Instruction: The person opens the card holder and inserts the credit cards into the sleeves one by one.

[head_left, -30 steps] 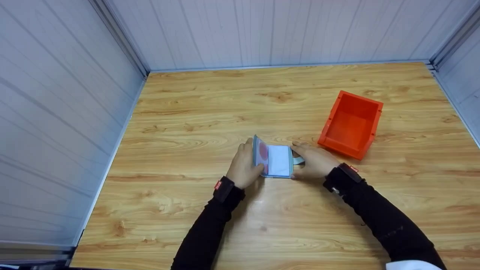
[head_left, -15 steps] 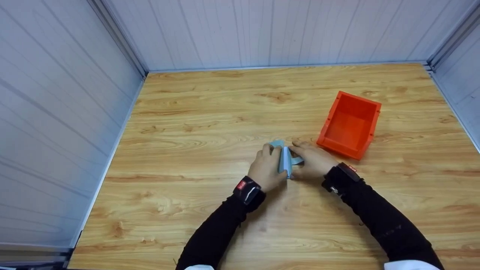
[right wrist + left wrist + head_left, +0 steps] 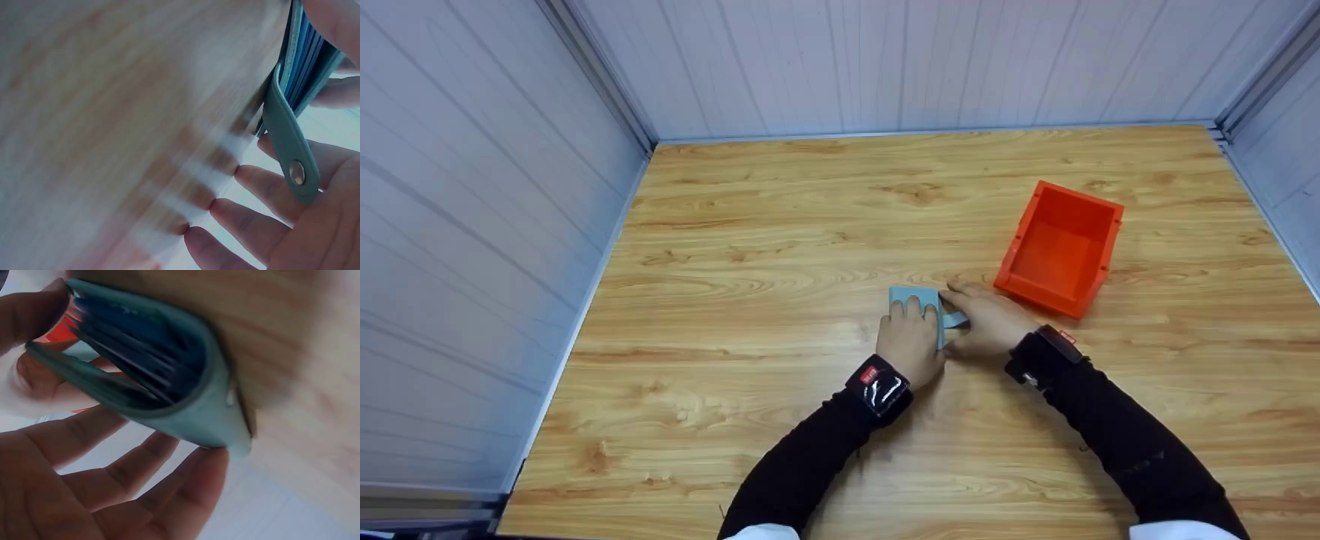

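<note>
A light blue card wallet (image 3: 913, 294) lies on the wooden table with its cover folded over. My left hand (image 3: 911, 345) presses on the cover with its fingers extended, its thumb by the near right edge. Inside the wallet, dark blue card sleeves (image 3: 146, 343) fan between the covers, which still gape at the free edge in the left wrist view. A strap (image 3: 287, 135) with a metal snap sticks out from the wallet's right side. My right hand (image 3: 990, 321) is beside that side, around the strap, several straight fingertips resting on the table.
An orange-red plastic bin (image 3: 1057, 251) stands on the table (image 3: 765, 225) beyond my right hand. Pale panel walls (image 3: 900, 67) border the table at the back and both sides.
My left hand has swung the wallet's cover from left to right over the white inner page, then flattened onto it. The right hand has stayed by the strap.
</note>
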`<move>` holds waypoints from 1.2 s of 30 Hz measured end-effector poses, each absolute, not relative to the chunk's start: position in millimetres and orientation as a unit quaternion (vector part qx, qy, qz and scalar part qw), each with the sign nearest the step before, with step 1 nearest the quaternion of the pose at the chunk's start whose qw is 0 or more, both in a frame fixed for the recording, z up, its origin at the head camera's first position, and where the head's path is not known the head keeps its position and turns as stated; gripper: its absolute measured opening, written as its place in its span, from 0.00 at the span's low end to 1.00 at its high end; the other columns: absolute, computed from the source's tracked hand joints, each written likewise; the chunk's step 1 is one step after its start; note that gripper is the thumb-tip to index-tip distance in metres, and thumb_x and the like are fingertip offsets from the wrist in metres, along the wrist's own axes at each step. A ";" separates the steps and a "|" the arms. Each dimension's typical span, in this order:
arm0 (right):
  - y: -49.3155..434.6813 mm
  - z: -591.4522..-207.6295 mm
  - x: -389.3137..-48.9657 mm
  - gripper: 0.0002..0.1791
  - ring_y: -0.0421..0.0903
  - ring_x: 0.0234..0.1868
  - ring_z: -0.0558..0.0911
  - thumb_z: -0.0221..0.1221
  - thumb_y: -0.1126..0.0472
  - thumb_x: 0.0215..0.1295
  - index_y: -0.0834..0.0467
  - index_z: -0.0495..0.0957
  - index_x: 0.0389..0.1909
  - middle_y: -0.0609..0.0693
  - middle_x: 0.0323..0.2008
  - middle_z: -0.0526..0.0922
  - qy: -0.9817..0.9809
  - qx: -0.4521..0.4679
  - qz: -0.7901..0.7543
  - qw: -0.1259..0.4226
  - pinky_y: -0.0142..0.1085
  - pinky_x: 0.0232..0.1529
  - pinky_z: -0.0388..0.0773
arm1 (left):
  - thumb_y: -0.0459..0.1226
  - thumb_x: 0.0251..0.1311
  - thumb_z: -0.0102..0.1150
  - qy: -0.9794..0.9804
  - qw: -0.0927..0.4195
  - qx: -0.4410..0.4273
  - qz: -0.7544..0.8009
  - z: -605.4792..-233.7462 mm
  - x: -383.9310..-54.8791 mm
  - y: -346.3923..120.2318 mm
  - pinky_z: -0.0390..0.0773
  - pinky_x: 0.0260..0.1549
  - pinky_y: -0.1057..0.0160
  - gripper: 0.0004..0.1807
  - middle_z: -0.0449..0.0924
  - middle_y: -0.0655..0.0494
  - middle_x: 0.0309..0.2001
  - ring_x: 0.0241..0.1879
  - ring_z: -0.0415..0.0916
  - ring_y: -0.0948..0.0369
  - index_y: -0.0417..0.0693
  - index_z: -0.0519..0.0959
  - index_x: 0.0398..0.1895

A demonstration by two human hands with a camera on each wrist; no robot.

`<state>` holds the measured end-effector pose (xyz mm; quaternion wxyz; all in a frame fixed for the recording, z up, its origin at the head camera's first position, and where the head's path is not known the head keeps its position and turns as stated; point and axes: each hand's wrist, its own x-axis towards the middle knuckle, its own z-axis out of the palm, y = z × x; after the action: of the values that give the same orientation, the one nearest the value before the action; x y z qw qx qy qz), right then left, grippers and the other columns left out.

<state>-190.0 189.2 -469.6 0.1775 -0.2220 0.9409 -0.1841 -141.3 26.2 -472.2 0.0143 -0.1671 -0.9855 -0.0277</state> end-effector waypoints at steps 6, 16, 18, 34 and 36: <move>193.0 -468.5 -191.2 0.51 0.62 0.76 0.56 0.70 0.46 0.52 0.61 0.59 0.74 0.61 0.75 0.55 0.937 -0.227 -0.195 0.179 0.58 0.74 0.51 | 0.58 0.59 0.60 -0.968 -0.051 -0.199 -0.141 -467.2 -148.0 1.9 0.75 0.59 0.51 0.38 0.71 0.44 0.64 0.62 0.69 0.46 0.43 0.71 0.65; 202.8 -463.7 -193.5 0.39 0.58 0.60 0.76 0.71 0.52 0.54 0.61 0.70 0.66 0.61 0.62 0.76 0.945 -0.196 -0.214 0.148 0.54 0.62 0.71 | 0.50 0.62 0.62 -0.952 -0.100 -0.168 -0.235 -467.0 -157.0 -26.5 0.66 0.68 0.55 0.33 0.65 0.48 0.71 0.69 0.64 0.48 0.45 0.71 0.67; 204.0 -462.8 -193.4 0.35 0.54 0.51 0.78 0.71 0.56 0.54 0.61 0.74 0.63 0.59 0.55 0.80 0.948 -0.189 -0.216 0.140 0.52 0.56 0.74 | 0.48 0.62 0.63 -0.950 -0.103 -0.168 -0.241 -467.9 -157.3 -26.8 0.66 0.68 0.55 0.33 0.65 0.47 0.71 0.69 0.65 0.48 0.44 0.71 0.67; 200.1 -465.8 -195.2 0.12 0.46 0.33 0.78 0.67 0.63 0.58 0.62 0.83 0.42 0.52 0.31 0.83 0.931 -0.194 -0.284 0.121 0.35 0.36 0.73 | 0.46 0.61 0.63 -0.960 -0.093 -0.163 -0.210 -468.3 -152.2 -18.2 0.71 0.64 0.55 0.32 0.65 0.43 0.70 0.63 0.71 0.45 0.40 0.72 0.65; 196.4 -465.4 -195.4 0.12 0.45 0.33 0.78 0.66 0.63 0.58 0.62 0.82 0.42 0.52 0.31 0.83 0.926 -0.198 -0.296 0.122 0.34 0.36 0.74 | 0.46 0.61 0.63 -0.960 -0.094 -0.162 -0.206 -468.7 -152.2 -17.3 0.72 0.63 0.54 0.32 0.64 0.43 0.71 0.63 0.71 0.45 0.40 0.71 0.66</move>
<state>-195.4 196.4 -465.4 0.1219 -0.1983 0.9264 -0.2961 -152.2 -17.3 -468.7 -0.0937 -0.1621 -0.9604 -0.2064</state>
